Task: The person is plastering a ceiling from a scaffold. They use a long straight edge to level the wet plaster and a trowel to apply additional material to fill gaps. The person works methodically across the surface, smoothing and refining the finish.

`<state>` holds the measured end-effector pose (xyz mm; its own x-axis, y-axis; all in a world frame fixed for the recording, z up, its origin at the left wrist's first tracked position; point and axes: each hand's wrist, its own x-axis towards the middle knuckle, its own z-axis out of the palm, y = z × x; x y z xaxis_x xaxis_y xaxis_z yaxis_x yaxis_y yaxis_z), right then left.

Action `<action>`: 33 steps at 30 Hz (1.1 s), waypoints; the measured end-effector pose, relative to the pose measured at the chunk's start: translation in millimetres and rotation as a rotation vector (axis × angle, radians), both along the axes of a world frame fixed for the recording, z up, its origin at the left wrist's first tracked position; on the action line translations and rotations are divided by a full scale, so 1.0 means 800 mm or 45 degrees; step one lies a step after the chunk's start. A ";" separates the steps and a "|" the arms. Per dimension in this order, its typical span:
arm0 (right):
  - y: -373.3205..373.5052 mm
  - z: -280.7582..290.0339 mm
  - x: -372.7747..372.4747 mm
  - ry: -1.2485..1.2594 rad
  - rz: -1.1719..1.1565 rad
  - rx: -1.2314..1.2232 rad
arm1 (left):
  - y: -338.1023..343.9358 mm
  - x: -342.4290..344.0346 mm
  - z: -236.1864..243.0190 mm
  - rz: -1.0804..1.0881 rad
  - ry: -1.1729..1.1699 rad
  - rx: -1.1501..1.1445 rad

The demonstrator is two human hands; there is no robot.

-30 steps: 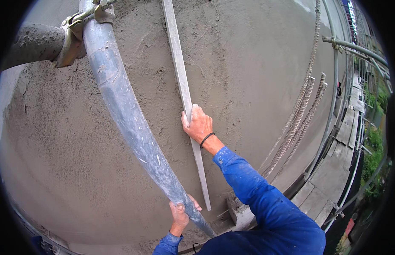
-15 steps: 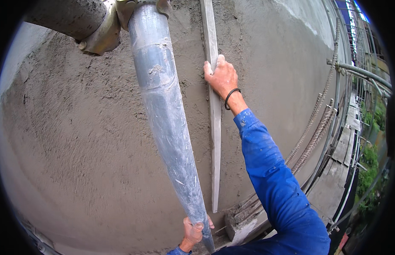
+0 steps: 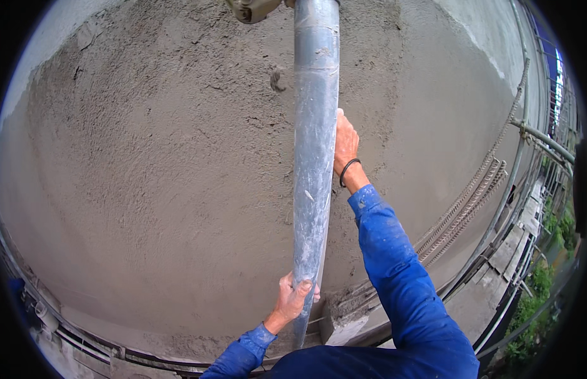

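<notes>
The pole [image 3: 315, 139] is set upright in the middle of the view, in front of the wall [image 3: 180, 170]; its grey-blue surface is scuffed and marked with pale streaks. It is gripped near its lower end by the left hand [image 3: 290, 302]; the palm is pressed to its left side, the hand is closed round it, and fingers are seen again beyond its right edge. The bar [image 3: 324, 246] is placed behind the pole; only a thin pale strip of it is exposed along the pole's right edge, between the two hands. The bar is gripped higher up by the right hand [image 3: 346, 139], which is bent closed just beside the pole; since the fingers are largely masked by the pole, the tightness of this grip cannot be told. A black band [image 3: 349, 172] is worn on the right wrist; both arms are covered by blue sleeves [image 3: 394, 259].

The wall is coated in grey-brown mortar, rough at the upper left and smoother at the right; a clamp [image 3: 252, 9] is partly shown at the top, left of the pole. Ribbed rods [image 3: 461, 215] are slanted at the right; beyond them, tubes [image 3: 516, 183], planks [image 3: 480, 300] and greenery [image 3: 533, 300] are seen.
</notes>
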<state>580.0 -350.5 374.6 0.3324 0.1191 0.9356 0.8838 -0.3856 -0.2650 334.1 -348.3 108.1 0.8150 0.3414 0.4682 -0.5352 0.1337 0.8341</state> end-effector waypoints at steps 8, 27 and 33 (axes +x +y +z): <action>0.000 0.133 0.031 -0.270 -0.212 0.226 | -0.003 0.011 0.007 -0.010 -0.006 0.143; 0.088 -0.178 -0.094 -0.194 0.029 -0.186 | 0.009 0.007 0.010 0.074 -0.103 0.219; 0.074 -0.052 -0.047 -0.357 -0.068 0.033 | 0.016 -0.002 0.027 0.070 -0.056 0.283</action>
